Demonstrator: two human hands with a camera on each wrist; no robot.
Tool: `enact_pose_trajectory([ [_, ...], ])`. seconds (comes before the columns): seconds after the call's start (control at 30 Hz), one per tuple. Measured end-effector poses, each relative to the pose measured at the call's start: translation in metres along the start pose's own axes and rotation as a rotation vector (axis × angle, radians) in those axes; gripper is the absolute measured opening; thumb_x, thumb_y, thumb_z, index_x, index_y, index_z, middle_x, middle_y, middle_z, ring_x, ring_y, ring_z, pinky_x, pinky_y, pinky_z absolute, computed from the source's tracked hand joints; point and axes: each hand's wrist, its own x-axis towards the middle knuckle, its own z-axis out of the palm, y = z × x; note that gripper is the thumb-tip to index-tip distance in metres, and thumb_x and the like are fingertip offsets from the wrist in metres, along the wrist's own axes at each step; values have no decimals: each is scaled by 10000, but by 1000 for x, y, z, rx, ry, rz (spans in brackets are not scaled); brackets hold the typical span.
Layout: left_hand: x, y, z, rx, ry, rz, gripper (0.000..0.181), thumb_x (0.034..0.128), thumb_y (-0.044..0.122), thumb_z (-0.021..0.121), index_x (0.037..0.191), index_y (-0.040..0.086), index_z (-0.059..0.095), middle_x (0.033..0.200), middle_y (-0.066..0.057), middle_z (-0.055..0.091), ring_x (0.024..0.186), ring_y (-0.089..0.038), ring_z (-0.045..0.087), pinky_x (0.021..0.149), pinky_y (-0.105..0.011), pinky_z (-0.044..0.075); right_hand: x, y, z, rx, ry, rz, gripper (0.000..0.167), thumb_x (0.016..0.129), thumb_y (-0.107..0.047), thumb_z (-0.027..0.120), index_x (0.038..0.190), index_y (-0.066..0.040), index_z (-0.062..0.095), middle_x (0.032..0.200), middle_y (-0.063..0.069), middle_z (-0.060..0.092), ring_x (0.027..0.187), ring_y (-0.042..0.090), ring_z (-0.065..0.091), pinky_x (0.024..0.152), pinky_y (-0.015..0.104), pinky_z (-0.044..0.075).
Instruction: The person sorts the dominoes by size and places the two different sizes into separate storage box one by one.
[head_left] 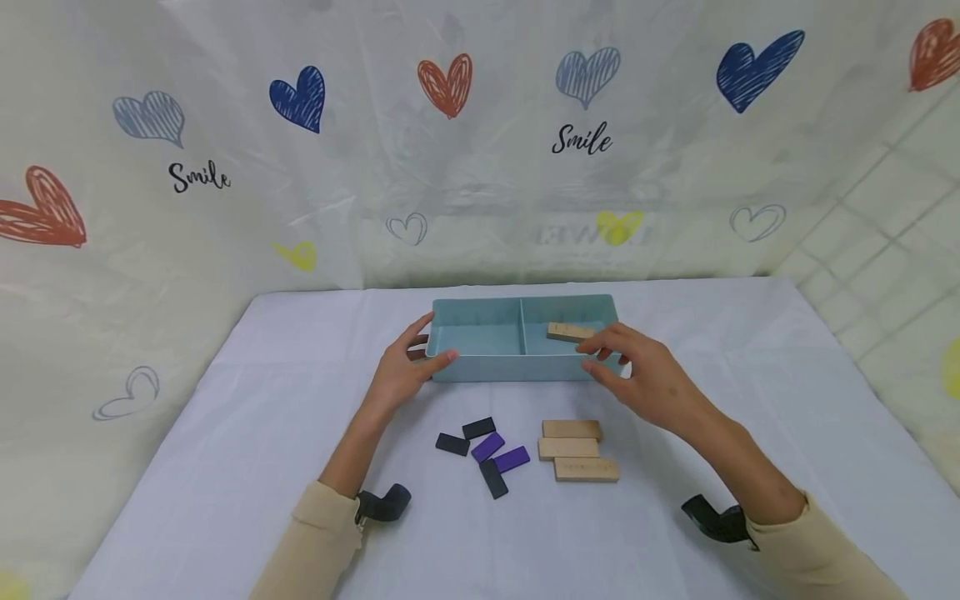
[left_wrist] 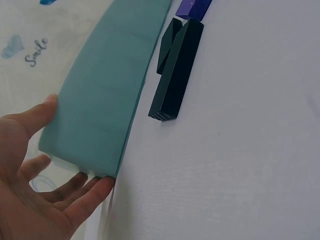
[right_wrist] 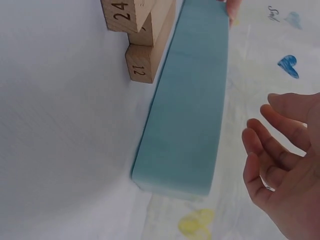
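Observation:
A light blue two-compartment tray (head_left: 480, 368) stands at the far side of the table. My left hand (head_left: 401, 367) holds its left end, thumb at the front and fingers round the end wall. One wooden block (head_left: 568, 332) lies in the right compartment. Above the tray's right front corner hovers my right hand (head_left: 645, 375), fingers loosely bent. In the right wrist view, that hand (right_wrist: 290, 155) is apart from the tray (right_wrist: 185, 110) and holds nothing. Nearer me lie several wooden blocks (head_left: 568, 448), with black blocks (head_left: 452, 444) and purple blocks (head_left: 513, 458) to their left.
A white cloth (head_left: 300, 417) covers the table. Behind it hangs a pale sheet (head_left: 495, 183) printed with hearts and words. In the right wrist view, numbers mark the ends of the wooden blocks (right_wrist: 140, 70).

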Motion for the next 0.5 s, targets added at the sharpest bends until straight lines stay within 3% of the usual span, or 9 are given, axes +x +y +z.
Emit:
enact_pose_trajectory([
  [0.5,1,-2,0,12,2,2,846,889,464,813,1605,416,365,1570,-144,495,1437,-374,526,1054,-522,556,-11,-7,8,-6,-77,-14,221,937,-81,769,1130,-188,758,1016,-100,687,909,83,646,782,291,555],
])
